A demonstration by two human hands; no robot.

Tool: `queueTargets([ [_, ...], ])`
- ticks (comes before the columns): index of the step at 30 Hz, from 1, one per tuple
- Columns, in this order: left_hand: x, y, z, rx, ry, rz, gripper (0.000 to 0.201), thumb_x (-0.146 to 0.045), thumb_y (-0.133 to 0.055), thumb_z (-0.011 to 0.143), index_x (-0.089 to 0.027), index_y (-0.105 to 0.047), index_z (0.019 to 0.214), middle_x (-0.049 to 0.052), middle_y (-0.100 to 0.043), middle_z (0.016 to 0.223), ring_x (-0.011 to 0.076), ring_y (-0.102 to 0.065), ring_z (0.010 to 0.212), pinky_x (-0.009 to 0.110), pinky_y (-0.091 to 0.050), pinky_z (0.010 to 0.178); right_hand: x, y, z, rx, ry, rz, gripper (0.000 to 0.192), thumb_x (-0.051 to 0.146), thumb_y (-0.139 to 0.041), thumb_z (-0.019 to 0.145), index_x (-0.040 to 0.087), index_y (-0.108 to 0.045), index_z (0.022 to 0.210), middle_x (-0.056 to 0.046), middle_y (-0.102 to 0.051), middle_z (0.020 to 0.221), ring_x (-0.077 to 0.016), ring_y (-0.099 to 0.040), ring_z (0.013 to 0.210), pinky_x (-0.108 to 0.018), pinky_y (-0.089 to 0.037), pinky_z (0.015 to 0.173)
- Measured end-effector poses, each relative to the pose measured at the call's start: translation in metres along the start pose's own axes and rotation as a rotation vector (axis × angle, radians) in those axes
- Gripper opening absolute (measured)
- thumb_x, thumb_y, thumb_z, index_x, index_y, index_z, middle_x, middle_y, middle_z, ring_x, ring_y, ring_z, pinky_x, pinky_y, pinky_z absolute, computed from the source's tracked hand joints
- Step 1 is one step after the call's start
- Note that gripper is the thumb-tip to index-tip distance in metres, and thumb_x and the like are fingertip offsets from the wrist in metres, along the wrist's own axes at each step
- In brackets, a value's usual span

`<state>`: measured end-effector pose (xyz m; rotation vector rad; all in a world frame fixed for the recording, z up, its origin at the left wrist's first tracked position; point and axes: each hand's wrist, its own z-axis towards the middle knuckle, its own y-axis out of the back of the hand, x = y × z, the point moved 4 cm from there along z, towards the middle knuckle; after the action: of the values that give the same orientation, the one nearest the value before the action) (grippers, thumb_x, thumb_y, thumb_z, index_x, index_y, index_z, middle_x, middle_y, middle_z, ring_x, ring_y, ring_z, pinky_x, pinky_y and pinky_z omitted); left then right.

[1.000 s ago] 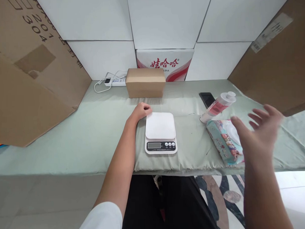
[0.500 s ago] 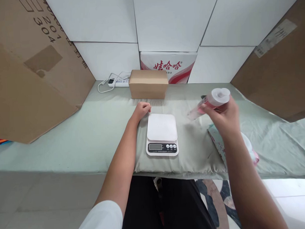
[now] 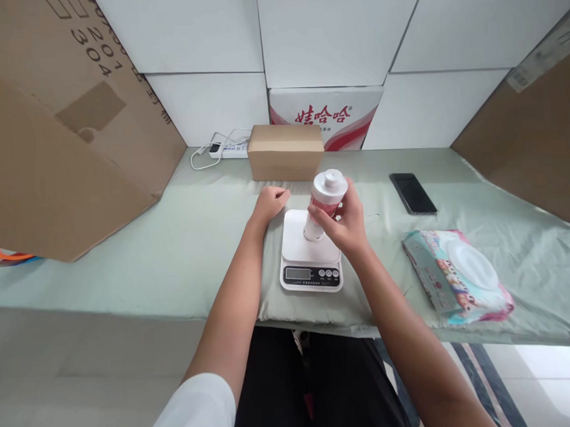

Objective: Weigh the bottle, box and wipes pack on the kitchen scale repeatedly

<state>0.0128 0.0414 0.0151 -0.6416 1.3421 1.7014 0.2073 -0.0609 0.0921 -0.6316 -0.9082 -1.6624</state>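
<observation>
**While clasping a white bottle [image 3: 324, 201], right over the digital scale [image 3: 295, 241]!**

Wrapped around the labelled upper body, just below the cap [image 3: 330, 179], with the fingers of the right hand [image 3: 351, 228]. Slightly tilted in this view, low over the weighing platform; impossible to tell whether touching or hovering. And over to the left hand [image 3: 270, 203]: curled into a loose fist, just beside the platform's far left corner, with nothing visible in its grasp.

Now, handling: probably fairly light, stiff enough to squeeze gently, perhaps a touch slippery, hardly fragile. Best to take hold around the middle or upper body, clear of the cap, and keep level.

Capped on top, with contents out of sight. Outward across the desk [image 3: 211, 253], to a soft packet [image 3: 458, 279] with a closed lid, hiding whatever may be inside, near a dark phone [image 3: 413, 193]. Beyond the scale, on to a closed brown carton [image 3: 286, 154], then, just behind, to a printed carton [image 3: 326, 112]; no telling about contents there either.
</observation>
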Motion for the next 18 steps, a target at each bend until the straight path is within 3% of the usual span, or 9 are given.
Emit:
queueTargets([
  [5, -0.002, 0.001, -0.001, 0.004, 0.013, -0.009, 0.040, -0.032, -0.052, 0.085, -0.024, -0.023, 0.059, -0.003, -0.021, 0.063, 0.0133, -0.024, 0.065, 0.034, -0.019, 0.063, -0.005, 0.000, -0.006, 0.090, 0.039, 0.061, 0.065, 0.059, -0.074, 0.086, 0.030, -0.056, 0.141, -0.010, -0.070, 0.130, -0.0278, -0.069, 0.105, -0.037, -0.057, 0.068],
  [8, -0.001, 0.002, -0.001, 0.000, 0.011, -0.004, 0.040, -0.032, -0.051, 0.085, -0.024, -0.022, 0.059, -0.003, -0.020, 0.063, 0.0132, -0.024, 0.065, 0.034, -0.018, 0.063, -0.007, 0.007, -0.009, 0.078, 0.077, 0.070, 0.076, 0.064, -0.072, 0.087, 0.032, -0.048, 0.152, -0.010, -0.067, 0.136, -0.0298, -0.068, 0.115, -0.042, -0.058, 0.079],
  [13, 0.001, 0.001, 0.000, -0.005, 0.007, 0.007, 0.039, -0.033, -0.050, 0.085, -0.024, -0.023, 0.058, -0.003, -0.019, 0.064, 0.0130, -0.023, 0.065, 0.034, -0.017, 0.063, -0.003, 0.020, -0.012, 0.044, 0.092, 0.031, 0.073, 0.067, -0.063, 0.092, 0.033, -0.046, 0.154, -0.009, -0.071, 0.126, -0.0275, -0.069, 0.102, -0.045, -0.055, 0.078],
  [18, -0.001, 0.001, -0.001, -0.007, 0.018, -0.024, 0.040, -0.035, -0.052, 0.085, -0.024, -0.024, 0.058, -0.003, -0.020, 0.064, 0.0132, -0.023, 0.065, 0.034, -0.017, 0.063, 0.008, 0.012, -0.010, 0.055, 0.082, -0.030, 0.071, 0.056, -0.075, 0.087, 0.034, -0.053, 0.151, -0.008, -0.071, 0.130, -0.0258, -0.068, 0.098, -0.042, -0.055, 0.076],
])
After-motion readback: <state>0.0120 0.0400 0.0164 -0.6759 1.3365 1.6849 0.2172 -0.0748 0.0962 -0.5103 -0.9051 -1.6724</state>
